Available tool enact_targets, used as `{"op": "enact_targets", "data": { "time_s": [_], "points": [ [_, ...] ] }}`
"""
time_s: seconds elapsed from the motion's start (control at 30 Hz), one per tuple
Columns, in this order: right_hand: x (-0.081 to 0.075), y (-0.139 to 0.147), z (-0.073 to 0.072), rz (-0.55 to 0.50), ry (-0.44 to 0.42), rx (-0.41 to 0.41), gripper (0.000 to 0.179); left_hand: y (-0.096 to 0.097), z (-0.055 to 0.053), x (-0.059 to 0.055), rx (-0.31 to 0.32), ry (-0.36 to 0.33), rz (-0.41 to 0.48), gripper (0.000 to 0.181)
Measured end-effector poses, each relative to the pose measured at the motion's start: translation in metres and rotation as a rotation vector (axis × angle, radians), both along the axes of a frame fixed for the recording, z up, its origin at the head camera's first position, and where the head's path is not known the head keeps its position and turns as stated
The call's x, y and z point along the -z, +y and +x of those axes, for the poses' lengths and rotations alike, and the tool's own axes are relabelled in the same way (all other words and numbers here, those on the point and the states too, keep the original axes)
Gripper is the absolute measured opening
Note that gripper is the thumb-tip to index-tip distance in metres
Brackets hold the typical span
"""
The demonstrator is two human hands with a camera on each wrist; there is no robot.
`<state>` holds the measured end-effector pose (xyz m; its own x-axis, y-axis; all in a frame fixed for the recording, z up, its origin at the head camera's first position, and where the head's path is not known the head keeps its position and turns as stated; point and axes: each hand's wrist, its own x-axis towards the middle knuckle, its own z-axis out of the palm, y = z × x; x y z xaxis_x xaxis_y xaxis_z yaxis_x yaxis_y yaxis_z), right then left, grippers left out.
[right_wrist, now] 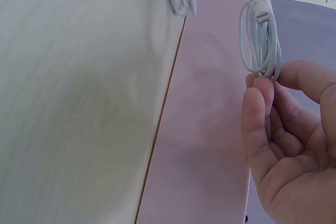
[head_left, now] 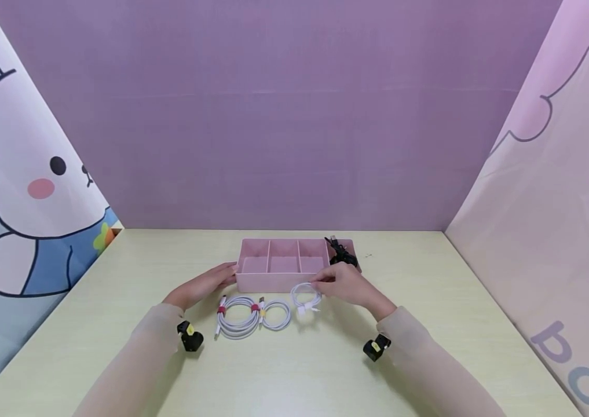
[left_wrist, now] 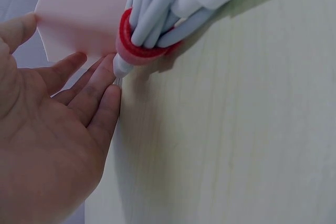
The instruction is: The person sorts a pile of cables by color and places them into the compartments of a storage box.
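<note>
A pink divided box (head_left: pixel 268 283) stands at the back of the table. My left hand (head_left: pixel 201 287) rests against its left end, with the fingers nearly straight in the left wrist view. My right hand (head_left: pixel 345 283) pinches a small coiled white cable (right_wrist: pixel 265 51) between thumb and fingertips, in front of the box's right part. A connector on this cable shows in the right wrist view. On the table before the box lie a larger coiled white cable (head_left: pixel 239 335) with red ties and a smaller coiled white cable (head_left: pixel 278 328) with a yellow tie.
A bundled black cable (head_left: pixel 343 255) sits in the box's rightmost compartment, its plug end reaching over the rear edge. Behind the table hangs a purple backdrop (head_left: pixel 273 127). Printed cloths flank the table on the left (head_left: pixel 28 174) and right (head_left: pixel 549 231).
</note>
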<state>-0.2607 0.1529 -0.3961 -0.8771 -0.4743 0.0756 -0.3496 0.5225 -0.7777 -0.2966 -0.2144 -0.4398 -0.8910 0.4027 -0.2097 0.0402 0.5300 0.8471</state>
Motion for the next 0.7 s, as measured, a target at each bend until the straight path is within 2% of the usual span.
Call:
{"op": "enact_targets", "data": {
  "time_s": [0.3,0.5,0.7],
  "points": [
    [-0.004,-0.003,-0.004,0.017,0.068,0.048,0.016,0.000,-0.002,0.001,0.003,-0.007,0.008,0.071],
    [-0.010,-0.007,-0.013,0.014,0.091,0.059,0.015,0.001,-0.005,0.002,-0.008,-0.010,0.012,0.071],
    [-0.016,-0.009,-0.023,0.006,0.085,0.051,0.017,0.004,-0.006,0.001,-0.015,-0.005,-0.007,0.081]
  ]
}}
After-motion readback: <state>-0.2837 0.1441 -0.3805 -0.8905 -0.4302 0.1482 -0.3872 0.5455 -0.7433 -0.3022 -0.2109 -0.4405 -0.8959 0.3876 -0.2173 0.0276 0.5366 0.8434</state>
